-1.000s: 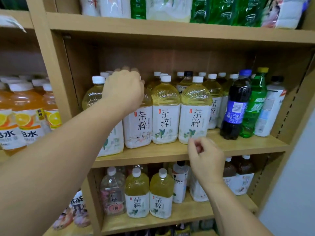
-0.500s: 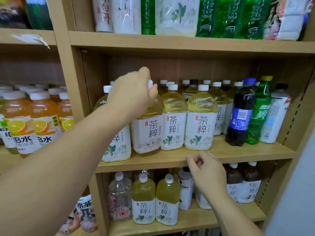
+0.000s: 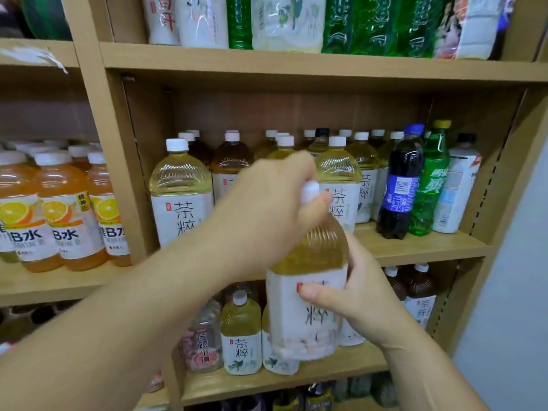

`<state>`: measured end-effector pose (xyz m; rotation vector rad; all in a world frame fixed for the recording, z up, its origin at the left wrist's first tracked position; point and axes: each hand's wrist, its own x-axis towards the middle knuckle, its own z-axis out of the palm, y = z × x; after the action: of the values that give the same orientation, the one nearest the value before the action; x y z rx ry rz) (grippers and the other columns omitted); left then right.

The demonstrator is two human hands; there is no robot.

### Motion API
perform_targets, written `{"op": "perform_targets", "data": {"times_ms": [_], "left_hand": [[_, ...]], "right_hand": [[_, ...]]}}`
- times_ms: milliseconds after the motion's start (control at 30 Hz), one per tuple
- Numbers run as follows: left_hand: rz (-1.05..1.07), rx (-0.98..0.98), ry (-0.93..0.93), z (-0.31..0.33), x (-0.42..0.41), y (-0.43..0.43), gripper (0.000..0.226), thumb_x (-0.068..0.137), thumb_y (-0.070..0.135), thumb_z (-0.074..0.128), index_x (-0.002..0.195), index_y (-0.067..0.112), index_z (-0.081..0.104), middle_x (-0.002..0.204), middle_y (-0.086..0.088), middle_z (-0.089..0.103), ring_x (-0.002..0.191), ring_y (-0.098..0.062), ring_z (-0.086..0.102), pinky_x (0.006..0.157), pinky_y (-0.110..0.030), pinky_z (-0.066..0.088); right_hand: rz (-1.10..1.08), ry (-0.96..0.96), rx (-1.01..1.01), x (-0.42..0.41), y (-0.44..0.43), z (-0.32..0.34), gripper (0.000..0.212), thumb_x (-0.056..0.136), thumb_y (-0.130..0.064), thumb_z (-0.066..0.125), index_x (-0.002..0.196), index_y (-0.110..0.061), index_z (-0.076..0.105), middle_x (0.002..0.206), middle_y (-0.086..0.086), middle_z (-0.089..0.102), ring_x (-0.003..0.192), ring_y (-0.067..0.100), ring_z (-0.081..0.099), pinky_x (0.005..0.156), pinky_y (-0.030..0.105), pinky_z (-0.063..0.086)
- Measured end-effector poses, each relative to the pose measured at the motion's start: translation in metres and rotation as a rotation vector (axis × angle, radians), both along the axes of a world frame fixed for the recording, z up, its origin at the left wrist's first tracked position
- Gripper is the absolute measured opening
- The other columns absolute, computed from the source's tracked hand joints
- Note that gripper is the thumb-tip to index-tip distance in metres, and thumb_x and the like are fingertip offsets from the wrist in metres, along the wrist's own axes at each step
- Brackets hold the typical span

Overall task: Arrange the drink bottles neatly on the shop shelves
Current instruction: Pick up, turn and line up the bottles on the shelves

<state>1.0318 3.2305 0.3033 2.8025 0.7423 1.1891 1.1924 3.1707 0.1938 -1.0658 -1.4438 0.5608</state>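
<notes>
Your left hand (image 3: 267, 209) grips the tea bottle (image 3: 314, 250) by its cap, right hand (image 3: 361, 295) its label; middle shelf (image 3: 415, 250) gap unfilled; work judged incomplete.

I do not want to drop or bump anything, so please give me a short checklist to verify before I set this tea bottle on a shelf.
1. The left hand grips the tea bottle at its cap: ok.
2. The right hand holds the label side: ok.
3. Bottle held near upright: ok.
4. Cap screwed tight: cannot tell, fingers cover most of it.
5. Free slot in the front row of the middle shelf: cannot tell, the forearm hides it.
</notes>
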Motion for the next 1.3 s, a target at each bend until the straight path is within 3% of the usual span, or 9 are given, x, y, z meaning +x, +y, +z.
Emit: {"op": "perform_targets", "data": {"times_ms": [267, 400, 567, 700, 800, 967, 1167, 1233, 1300], "left_hand": [[-0.183, -0.185, 0.145, -0.094, 0.044, -0.002, 0.025, 0.098, 0.046, 0.054, 0.106, 0.023, 0.052, 0.092, 0.005, 0.061, 0.085, -0.022, 0.057, 0.074, -0.041, 0.048], [-0.258, -0.299, 0.143, -0.131, 0.061, 0.005, 0.021, 0.097, 0.048, 0.057, 0.108, 0.03, 0.053, 0.086, 0.014, 0.054, 0.082, -0.012, 0.051, 0.071, -0.035, 0.041], [-0.362, -0.534, 0.191, -0.178, 0.082, 0.016, 0.028, 0.098, 0.044, 0.06, 0.125, 0.035, 0.057, 0.092, 0.009, 0.063, 0.086, -0.006, 0.058, 0.077, -0.028, 0.048], [-0.144, -0.657, 0.144, -0.246, 0.092, 0.044, 0.026, 0.099, 0.024, 0.061, 0.125, 0.024, 0.063, 0.101, 0.007, 0.063, 0.095, -0.014, 0.061, 0.078, -0.029, 0.043], [0.093, -0.659, 0.108, -0.273, 0.101, 0.064, 0.041, 0.096, 0.014, 0.062, 0.137, 0.012, 0.057, 0.12, -0.01, 0.063, 0.11, -0.029, 0.062, 0.081, -0.029, 0.042], [0.225, -0.55, 0.046, -0.262, 0.128, 0.082, 0.029, 0.097, 0.022, 0.062, 0.119, 0.004, 0.063, 0.109, -0.02, 0.064, 0.104, -0.037, 0.062, 0.076, -0.035, 0.044], [0.3, -0.697, 0.423, -0.26, 0.165, 0.115, 0.036, 0.106, 0.028, 0.04, 0.117, 0.002, 0.062, 0.116, -0.021, 0.067, 0.101, -0.037, 0.061, 0.079, -0.035, 0.047], [0.332, -0.733, 0.405, -0.256, 0.174, 0.119, 0.032, 0.105, 0.027, 0.046, 0.118, 0.002, 0.061, 0.121, -0.019, 0.064, 0.109, -0.037, 0.061, 0.09, -0.04, 0.049], [0.376, -0.757, 0.326, -0.251, 0.18, 0.12, 0.028, 0.102, 0.028, 0.056, 0.116, 0.005, 0.063, 0.116, -0.016, 0.064, 0.109, -0.033, 0.061, 0.083, -0.034, 0.046]], "right_hand": [[-0.203, -0.173, -0.312, 0.039, -0.047, -0.054, 0.076, 0.058, -0.035, 0.098, 0.122, -0.048, 0.059, 0.116, -0.013, 0.072, 0.104, 0.009, 0.07, 0.087, 0.029, 0.056], [-0.333, -0.162, -0.354, 0.047, -0.062, -0.076, 0.067, 0.056, -0.021, 0.1, 0.113, -0.033, 0.066, 0.1, -0.016, 0.075, 0.087, 0.001, 0.072, 0.07, 0.014, 0.052], [-0.487, -0.064, -0.467, 0.067, -0.071, -0.128, 0.075, 0.045, -0.044, 0.098, 0.111, -0.033, 0.065, 0.102, -0.011, 0.076, 0.092, 0.008, 0.073, 0.085, 0.041, 0.06], [-0.635, -0.032, -0.52, 0.077, -0.076, -0.166, 0.078, 0.037, -0.055, 0.095, 0.106, -0.039, 0.064, 0.098, -0.016, 0.075, 0.09, 0.002, 0.071, 0.085, 0.038, 0.06], [-0.676, -0.035, -0.566, 0.082, -0.076, -0.178, 0.081, 0.035, -0.059, 0.092, 0.108, -0.042, 0.061, 0.097, -0.018, 0.074, 0.089, 0.0, 0.07, 0.082, 0.035, 0.061], [-0.696, 0.027, -0.597, 0.084, -0.073, -0.194, 0.084, 0.04, -0.054, 0.096, 0.116, -0.038, 0.062, 0.1, -0.016, 0.075, 0.091, 0.002, 0.072, 0.083, 0.039, 0.062], [-0.728, -0.006, -0.599, 0.083, -0.067, -0.197, 0.078, 0.047, -0.048, 0.098, 0.115, -0.038, 0.061, 0.099, -0.018, 0.074, 0.09, -0.002, 0.069, 0.08, 0.033, 0.061], [-0.731, 0.0, -0.605, 0.084, -0.066, -0.198, 0.075, 0.05, -0.046, 0.099, 0.114, -0.039, 0.06, 0.099, -0.017, 0.073, 0.09, -0.001, 0.069, 0.079, 0.032, 0.061], [-0.736, 0.015, -0.606, 0.085, -0.066, -0.2, 0.076, 0.048, -0.05, 0.097, 0.113, -0.039, 0.06, 0.099, -0.017, 0.073, 0.092, 0.0, 0.069, 0.079, 0.034, 0.061]]}}
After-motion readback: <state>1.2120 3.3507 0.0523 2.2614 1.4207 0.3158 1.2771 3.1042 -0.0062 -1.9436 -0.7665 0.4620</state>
